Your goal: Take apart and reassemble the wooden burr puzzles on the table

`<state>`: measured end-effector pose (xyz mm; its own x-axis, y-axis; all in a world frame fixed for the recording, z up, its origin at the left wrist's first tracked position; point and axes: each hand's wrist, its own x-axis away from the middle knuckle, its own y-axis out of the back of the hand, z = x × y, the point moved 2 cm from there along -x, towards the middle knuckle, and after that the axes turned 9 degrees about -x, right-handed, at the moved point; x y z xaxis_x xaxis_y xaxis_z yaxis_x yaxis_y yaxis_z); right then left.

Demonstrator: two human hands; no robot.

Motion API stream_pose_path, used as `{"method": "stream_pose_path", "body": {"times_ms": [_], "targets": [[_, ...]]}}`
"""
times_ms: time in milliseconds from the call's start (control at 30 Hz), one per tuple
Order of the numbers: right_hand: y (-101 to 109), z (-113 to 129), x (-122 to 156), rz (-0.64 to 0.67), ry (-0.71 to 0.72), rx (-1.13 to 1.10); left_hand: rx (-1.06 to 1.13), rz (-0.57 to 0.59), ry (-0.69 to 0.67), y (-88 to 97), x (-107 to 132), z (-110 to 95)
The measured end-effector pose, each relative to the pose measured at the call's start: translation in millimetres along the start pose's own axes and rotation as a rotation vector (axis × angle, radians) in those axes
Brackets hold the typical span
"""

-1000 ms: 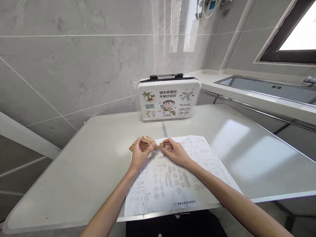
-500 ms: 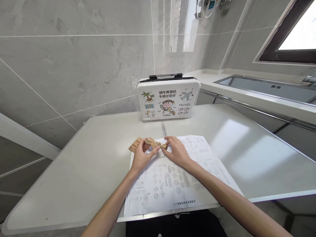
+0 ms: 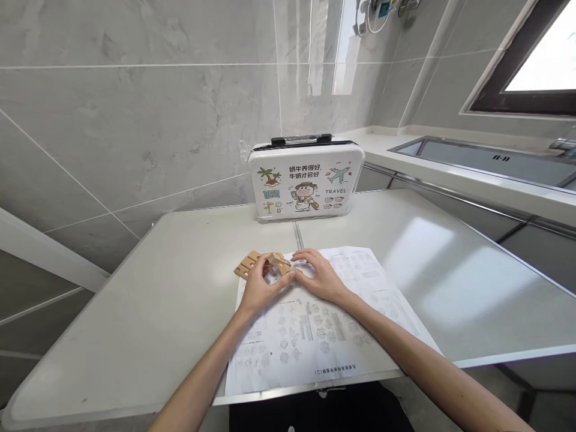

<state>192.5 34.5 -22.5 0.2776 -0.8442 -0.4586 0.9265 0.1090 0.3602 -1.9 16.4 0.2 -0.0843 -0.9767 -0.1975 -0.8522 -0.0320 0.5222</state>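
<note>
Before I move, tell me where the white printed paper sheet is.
In the head view, the white printed paper sheet lies lower centre on the white table, beneath the left hand and right hand, nearer than the white cartoon-printed case.

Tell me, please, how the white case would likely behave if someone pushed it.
Pushed near the top, the white case may tip, since it stands upright on edge. Its clear plastic wrapping could feel slippery. Its flat front suggests stiffness.

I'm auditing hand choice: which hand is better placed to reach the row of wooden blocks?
Probably the left hand: it is right beside the row of wooden blocks, though holding a wooden piece; the right hand is farther away.
</note>
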Motion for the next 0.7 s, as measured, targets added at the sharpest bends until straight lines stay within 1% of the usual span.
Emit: {"method": "stream_pose_path", "body": {"times_ms": [167,300,367,467,533,600,700], "targets": [[0.9,3.1,-1.4,0.036,0.016,-0.095,-0.080,0.028,-0.113,-0.4,1.6,-8.3],[3.5,8.1,-2.6,0.042,0.029,-0.169,-0.095,0.025,-0.135,0.2,1.9,-9.9],[5.3,10.5,-3.6,0.044,0.014,-0.204,-0.082,0.022,-0.138,1.0,1.4,-9.4],[7.6,11.2,-5.2,0.028,-0.039,-0.235,-0.075,-0.001,-0.133,2.1,0.8,-8.1],[9.0,9.0,-6.0,-0.015,-0.091,-0.246,-0.109,-0.039,-0.124,2.7,0.7,-7.1],[10.1,4.8,-6.4,-0.070,-0.154,-0.250,-0.186,-0.092,-0.137,3.0,0.9,-6.2],[10.9,-3.0,-6.4,-0.142,-0.243,-0.196,-0.351,-0.162,-0.214,2.7,1.4,-4.8]]}}
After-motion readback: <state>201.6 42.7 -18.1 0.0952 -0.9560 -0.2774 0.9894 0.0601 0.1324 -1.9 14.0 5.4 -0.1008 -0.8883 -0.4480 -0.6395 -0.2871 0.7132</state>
